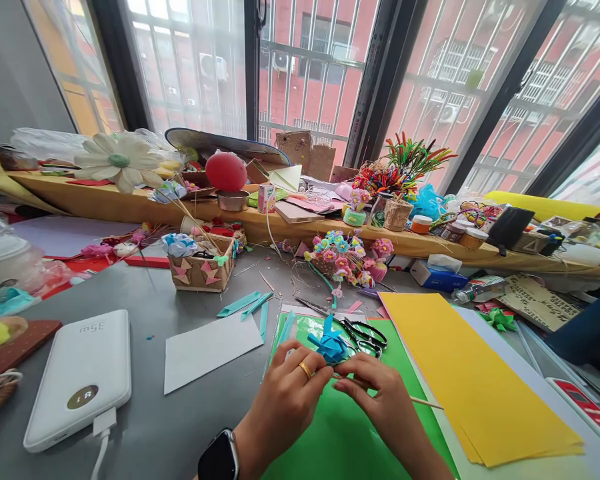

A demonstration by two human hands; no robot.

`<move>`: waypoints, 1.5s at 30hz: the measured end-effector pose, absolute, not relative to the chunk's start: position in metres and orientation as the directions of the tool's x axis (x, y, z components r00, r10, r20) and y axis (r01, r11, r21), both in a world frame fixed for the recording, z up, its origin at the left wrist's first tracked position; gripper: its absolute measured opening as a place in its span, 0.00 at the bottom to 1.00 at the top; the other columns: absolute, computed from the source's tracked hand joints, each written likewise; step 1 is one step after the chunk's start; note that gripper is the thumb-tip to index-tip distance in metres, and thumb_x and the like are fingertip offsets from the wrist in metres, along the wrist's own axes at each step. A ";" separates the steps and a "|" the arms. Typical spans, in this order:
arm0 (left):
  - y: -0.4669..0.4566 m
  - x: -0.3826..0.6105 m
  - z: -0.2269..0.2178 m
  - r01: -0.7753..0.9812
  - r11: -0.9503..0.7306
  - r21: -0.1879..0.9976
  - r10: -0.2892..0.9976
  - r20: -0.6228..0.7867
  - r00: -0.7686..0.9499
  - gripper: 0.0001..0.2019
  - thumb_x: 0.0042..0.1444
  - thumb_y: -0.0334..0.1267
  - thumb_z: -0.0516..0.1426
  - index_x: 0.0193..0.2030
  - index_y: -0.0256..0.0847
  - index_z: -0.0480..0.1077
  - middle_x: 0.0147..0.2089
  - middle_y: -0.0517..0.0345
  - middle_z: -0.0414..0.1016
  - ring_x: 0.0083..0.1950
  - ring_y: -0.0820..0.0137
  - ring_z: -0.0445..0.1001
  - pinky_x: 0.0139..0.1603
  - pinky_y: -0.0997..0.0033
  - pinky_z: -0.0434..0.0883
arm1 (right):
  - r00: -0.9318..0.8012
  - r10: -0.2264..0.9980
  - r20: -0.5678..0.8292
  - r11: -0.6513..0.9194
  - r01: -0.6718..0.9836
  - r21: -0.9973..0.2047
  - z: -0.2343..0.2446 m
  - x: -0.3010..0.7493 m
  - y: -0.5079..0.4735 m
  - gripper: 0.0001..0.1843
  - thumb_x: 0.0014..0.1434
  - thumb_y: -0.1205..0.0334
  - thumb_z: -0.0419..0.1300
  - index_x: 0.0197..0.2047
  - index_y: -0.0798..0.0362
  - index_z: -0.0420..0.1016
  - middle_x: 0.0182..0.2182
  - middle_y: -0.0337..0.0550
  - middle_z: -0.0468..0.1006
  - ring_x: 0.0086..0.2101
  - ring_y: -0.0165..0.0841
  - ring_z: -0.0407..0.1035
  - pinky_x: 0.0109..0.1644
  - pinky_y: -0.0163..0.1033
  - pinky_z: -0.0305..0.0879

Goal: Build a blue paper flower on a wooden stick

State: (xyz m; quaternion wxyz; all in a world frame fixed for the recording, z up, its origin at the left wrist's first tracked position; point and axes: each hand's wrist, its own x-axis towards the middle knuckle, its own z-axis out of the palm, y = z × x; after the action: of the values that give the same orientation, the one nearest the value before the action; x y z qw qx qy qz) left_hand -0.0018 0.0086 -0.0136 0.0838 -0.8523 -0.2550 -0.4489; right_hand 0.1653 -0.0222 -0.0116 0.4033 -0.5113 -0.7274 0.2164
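A blue folded-paper flower [329, 345] sits at the fingertips of both hands. The left hand [285, 400] is pinched closed on its base, and the right hand [380, 393] is curled tight on the thin wooden stick [426, 403] jutting out to its right. A green paper sheet [330, 440] lies beneath both hands, black-handled scissors [367, 335] just beyond the fingers.

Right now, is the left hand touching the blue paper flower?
Touching. The head view shows the left hand with its fingertips pinched against the base of the blue paper flower.
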 end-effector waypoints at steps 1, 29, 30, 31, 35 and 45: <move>0.009 -0.002 -0.013 0.511 -0.854 0.101 0.369 0.809 0.458 0.10 0.56 0.24 0.50 0.31 0.39 0.69 0.27 0.61 0.72 0.30 0.72 0.67 0.43 0.66 0.60 | -0.158 0.905 0.395 0.410 0.576 -0.707 -0.012 0.165 -0.022 0.12 0.56 0.56 0.57 0.31 0.54 0.76 0.26 0.42 0.75 0.25 0.29 0.70 0.26 0.29 0.66; 0.022 -0.009 -0.019 0.543 -0.838 0.051 0.465 0.589 0.662 0.12 0.60 0.32 0.48 0.27 0.39 0.66 0.25 0.59 0.69 0.26 0.70 0.66 0.26 0.72 0.60 | -0.307 0.762 0.571 0.564 0.747 -0.351 -0.035 0.161 -0.017 0.11 0.62 0.64 0.48 0.35 0.51 0.71 0.29 0.41 0.73 0.29 0.31 0.68 0.30 0.31 0.64; 0.022 -0.009 -0.019 0.544 -0.838 0.041 0.458 0.594 0.661 0.12 0.60 0.33 0.48 0.27 0.39 0.66 0.25 0.59 0.69 0.26 0.70 0.66 0.26 0.72 0.60 | -0.295 0.776 0.558 0.553 0.743 -0.376 -0.034 0.161 -0.017 0.11 0.62 0.63 0.48 0.35 0.51 0.71 0.29 0.41 0.73 0.29 0.30 0.68 0.30 0.31 0.64; 0.021 -0.009 -0.018 0.545 -0.838 0.031 0.452 0.599 0.661 0.13 0.61 0.32 0.47 0.27 0.39 0.66 0.25 0.58 0.69 0.26 0.69 0.66 0.26 0.71 0.60 | -0.285 0.789 0.544 0.542 0.739 -0.400 -0.034 0.161 -0.017 0.11 0.62 0.63 0.48 0.34 0.50 0.71 0.29 0.40 0.73 0.29 0.30 0.68 0.30 0.31 0.64; 0.017 -0.007 -0.014 0.547 -0.837 -0.017 0.431 0.596 0.677 0.14 0.62 0.32 0.45 0.27 0.38 0.66 0.25 0.57 0.69 0.26 0.69 0.65 0.27 0.70 0.60 | -0.246 0.836 0.490 0.495 0.723 -0.482 -0.030 0.161 -0.019 0.13 0.62 0.62 0.48 0.32 0.51 0.72 0.28 0.40 0.72 0.30 0.30 0.68 0.31 0.31 0.64; 0.013 -0.005 -0.012 0.553 -0.828 -0.085 0.378 0.645 0.665 0.17 0.62 0.29 0.41 0.27 0.38 0.66 0.24 0.57 0.68 0.25 0.69 0.64 0.28 0.69 0.61 | -0.161 0.897 0.412 0.398 0.701 -0.592 -0.028 0.160 -0.018 0.13 0.60 0.59 0.51 0.28 0.53 0.72 0.26 0.39 0.70 0.23 0.28 0.66 0.24 0.30 0.62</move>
State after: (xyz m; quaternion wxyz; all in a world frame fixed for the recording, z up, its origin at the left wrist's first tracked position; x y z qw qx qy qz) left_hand -0.0054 0.0130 -0.0118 0.1383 -0.9018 -0.2581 -0.3179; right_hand 0.1598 -0.0183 -0.0276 0.3689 -0.5324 -0.7503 0.1327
